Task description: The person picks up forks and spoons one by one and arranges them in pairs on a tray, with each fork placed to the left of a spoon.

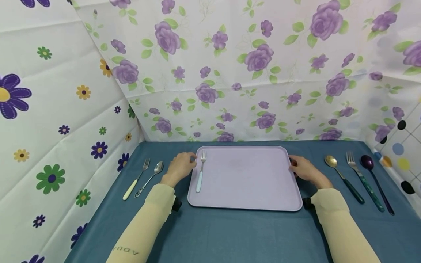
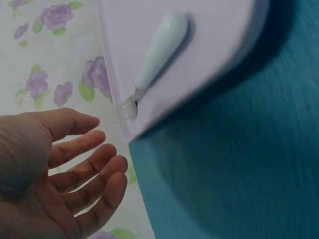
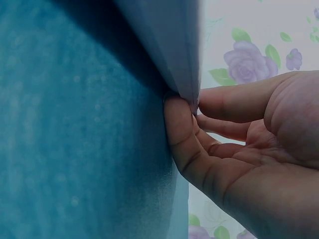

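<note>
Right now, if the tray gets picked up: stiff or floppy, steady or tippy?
Tray probably stiff: surface looks flat, no visible sag. It may tilt, since only the right hand clearly pinches an edge. The fork on it lies loose near the left edge, so it could slide.

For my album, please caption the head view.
Right hand grips lilac tray bearing blue-handled fork; left hand at opposite side.

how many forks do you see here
3: a yellow-handled fork left of the tray, a blue-handled fork on it, and a green-handled fork right of it.
</note>
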`<state>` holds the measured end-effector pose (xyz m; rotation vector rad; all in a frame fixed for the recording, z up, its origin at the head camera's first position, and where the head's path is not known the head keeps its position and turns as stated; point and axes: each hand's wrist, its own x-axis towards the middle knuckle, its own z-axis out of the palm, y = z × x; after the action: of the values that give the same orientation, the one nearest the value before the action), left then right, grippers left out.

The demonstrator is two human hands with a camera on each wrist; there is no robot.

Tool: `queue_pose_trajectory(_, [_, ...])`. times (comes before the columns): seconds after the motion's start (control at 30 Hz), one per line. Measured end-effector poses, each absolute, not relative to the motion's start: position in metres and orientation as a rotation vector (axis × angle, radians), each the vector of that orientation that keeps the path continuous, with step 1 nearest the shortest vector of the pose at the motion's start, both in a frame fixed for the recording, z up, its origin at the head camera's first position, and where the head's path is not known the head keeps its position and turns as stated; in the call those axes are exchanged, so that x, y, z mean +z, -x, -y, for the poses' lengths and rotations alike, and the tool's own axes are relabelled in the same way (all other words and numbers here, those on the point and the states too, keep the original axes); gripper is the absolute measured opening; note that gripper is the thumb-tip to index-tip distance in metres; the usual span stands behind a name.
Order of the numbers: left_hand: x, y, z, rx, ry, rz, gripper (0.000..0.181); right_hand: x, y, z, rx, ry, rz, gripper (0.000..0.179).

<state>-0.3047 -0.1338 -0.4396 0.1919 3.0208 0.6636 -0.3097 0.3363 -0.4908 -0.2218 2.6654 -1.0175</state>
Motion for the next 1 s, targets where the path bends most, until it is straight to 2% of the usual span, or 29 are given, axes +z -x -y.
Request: queue_pose_trajectory(1.0, [-0.446,0.282,0.209,0.700,-0.195,-3.071,0.031,-0.492,0.310,-0.337,-1.032,0.241,-2.657,0.058])
